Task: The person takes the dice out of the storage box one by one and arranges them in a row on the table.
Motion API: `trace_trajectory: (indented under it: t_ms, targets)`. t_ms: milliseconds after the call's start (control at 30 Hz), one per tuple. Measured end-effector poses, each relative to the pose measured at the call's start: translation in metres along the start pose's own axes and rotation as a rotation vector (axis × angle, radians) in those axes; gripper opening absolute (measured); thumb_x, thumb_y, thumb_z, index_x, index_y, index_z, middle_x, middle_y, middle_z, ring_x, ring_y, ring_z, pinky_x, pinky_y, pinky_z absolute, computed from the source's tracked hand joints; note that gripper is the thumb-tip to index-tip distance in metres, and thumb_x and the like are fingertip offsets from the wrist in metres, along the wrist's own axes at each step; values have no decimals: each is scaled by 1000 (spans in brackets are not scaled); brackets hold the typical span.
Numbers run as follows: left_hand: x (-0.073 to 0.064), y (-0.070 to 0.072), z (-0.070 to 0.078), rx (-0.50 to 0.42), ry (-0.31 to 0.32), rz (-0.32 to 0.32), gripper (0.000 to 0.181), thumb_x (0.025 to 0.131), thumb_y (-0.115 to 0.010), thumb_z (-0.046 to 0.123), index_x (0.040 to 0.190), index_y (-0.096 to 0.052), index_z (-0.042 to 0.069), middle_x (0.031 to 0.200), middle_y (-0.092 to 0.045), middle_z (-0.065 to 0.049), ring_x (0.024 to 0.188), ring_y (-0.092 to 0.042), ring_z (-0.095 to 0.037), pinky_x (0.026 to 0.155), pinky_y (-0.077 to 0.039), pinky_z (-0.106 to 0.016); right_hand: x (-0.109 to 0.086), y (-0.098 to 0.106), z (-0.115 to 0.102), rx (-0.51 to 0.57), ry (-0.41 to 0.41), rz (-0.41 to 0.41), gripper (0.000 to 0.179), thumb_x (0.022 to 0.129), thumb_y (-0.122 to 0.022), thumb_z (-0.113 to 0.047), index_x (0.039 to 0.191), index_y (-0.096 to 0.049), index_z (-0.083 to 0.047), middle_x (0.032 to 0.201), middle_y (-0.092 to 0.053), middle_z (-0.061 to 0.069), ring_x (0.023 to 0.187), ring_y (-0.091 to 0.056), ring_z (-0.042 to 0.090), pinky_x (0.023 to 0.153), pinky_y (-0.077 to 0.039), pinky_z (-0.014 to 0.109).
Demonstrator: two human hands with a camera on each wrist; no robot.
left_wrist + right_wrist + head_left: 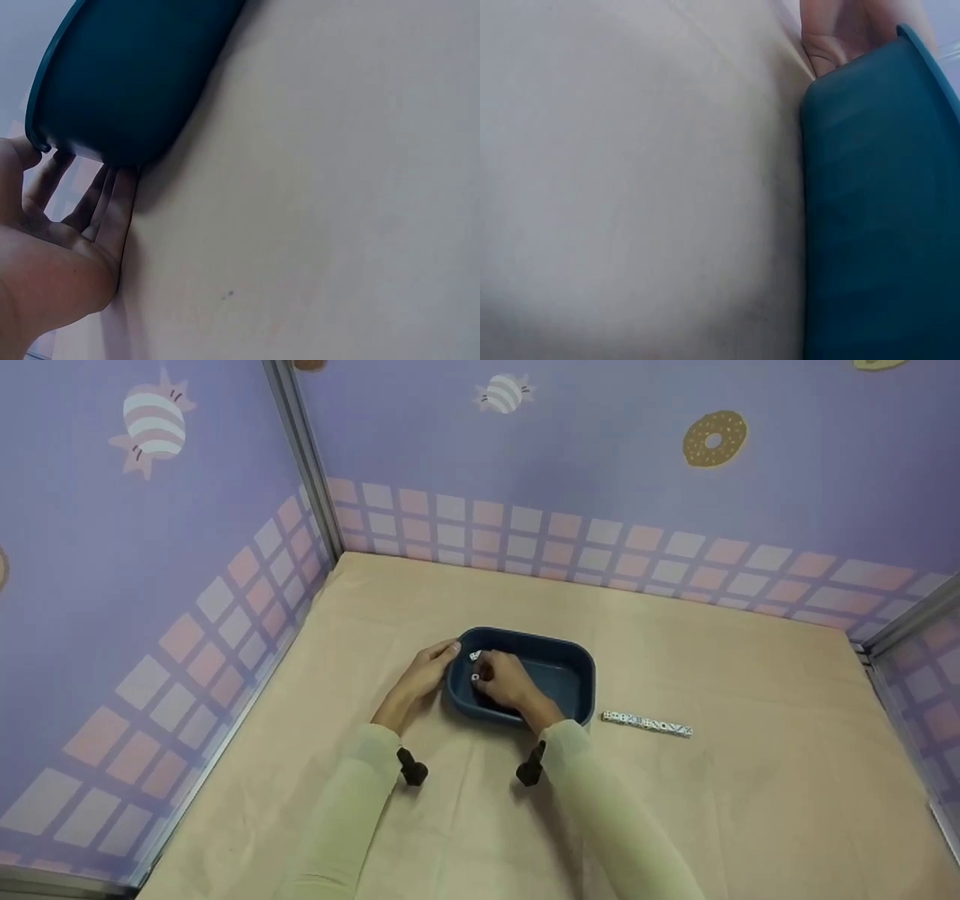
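Observation:
A dark blue rectangular tub (pixel 583 675) with rounded corners stands on the cloth. My left hand (pixel 427 669) grips its left end, the thumb at the rim and the fingers against the outer wall; in the left wrist view the left hand (pixel 67 247) shows from the palm side. Inside the tub, my right hand (pixel 506 679) is bent down with curled fingers, and a small white die (pixel 475 677) shows between its thumb and fingertips. Just beyond the fingers lie more white dice (pixel 475 656), partly covered by the hand. The right wrist view shows the tub's outer wall (pixel 877 210) but not the right hand.
A straight row of several white dice (pixel 646 724) lies on the cloth to the right of the tub. The beige cloth (pixel 750 810) covers the table. Purple patterned panels (pixel 600 457) stand behind and at both sides, with metal posts (pixel 304 457) at the corners.

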State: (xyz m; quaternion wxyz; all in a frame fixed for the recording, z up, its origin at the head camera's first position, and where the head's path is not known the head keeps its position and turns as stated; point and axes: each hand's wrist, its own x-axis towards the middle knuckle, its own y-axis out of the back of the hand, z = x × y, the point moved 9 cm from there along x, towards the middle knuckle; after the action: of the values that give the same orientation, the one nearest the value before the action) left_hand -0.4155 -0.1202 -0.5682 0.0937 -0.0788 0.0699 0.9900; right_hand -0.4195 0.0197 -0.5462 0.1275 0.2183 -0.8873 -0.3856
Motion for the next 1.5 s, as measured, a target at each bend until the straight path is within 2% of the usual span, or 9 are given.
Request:
trace_trajectory:
  t_ms: [167,333,567,700,867,967,1200,1367,1500]
  targets:
    - [-3,1,-4,-5,-8,5,53,113,-51,43,157,-53,13,158,-54,-10,144,-52,-27,119,-41,-44,-1,-4,-3,-33,13,-25,8,99,-73,-5,106,-72,-1,100,-69,10,91,-65,23,84,-57,42]
    - [-5,2,-3,14,-22,4,54,113,-51,43,157,-53,12,158,-53,-9,147,-48,-27,122,-37,-45,-2,-4,-7,-58,16,-40,7,99,-72,-5,106,-72,-2,100,-68,9,91,-64,22,84,-56,41]
    - [-5,2,0,-18,-5,8,53,113,-53,41,156,-55,11,156,-56,-10,142,-54,-26,118,-42,-44,-8,1,-13,-85,16,-110,7,100,-73,-8,106,-71,-4,97,-66,5,88,-60,19,79,-54,38]
    - [-4,2,-1,-4,-3,13,55,112,-53,43,156,-54,10,159,-52,-11,148,-46,-27,123,-35,-44,-19,19,-20,-96,75,-127,7,100,-73,-9,106,-71,-6,96,-67,4,85,-62,17,77,-55,36]
    - [-3,3,2,29,-34,0,58,113,-50,43,160,-48,9,164,-45,-12,155,-37,-30,127,-28,-45,-38,65,-21,-88,183,-55,7,100,-74,-11,103,-72,-6,94,-70,5,83,-66,18,76,-57,36]
    - [-2,2,4,45,-36,-6,59,113,-50,44,161,-46,9,165,-44,-12,156,-35,-31,128,-26,-45,-54,96,-7,-65,191,3,7,100,-73,-11,104,-73,-5,94,-71,5,83,-66,18,76,-57,36]
    - [0,0,5,67,-39,-8,59,113,-50,45,159,-48,9,164,-46,-13,155,-36,-30,127,-27,-45,-101,163,48,-1,92,129,10,99,-75,-7,108,-74,-3,97,-73,5,87,-67,19,78,-57,35]
    - [0,0,4,52,-20,-11,59,113,-51,45,160,-48,10,163,-47,-12,152,-41,-30,125,-32,-46,-135,193,94,-41,29,159,9,98,-76,-5,107,-75,-2,97,-74,6,88,-68,21,76,-55,27]
    - [0,0,3,51,-17,-7,59,113,-51,45,159,-49,9,163,-47,-13,152,-41,-30,125,-32,-47,-160,206,130,-67,-16,154,7,97,-75,-1,105,-74,-1,97,-74,8,88,-69,23,76,-55,24]
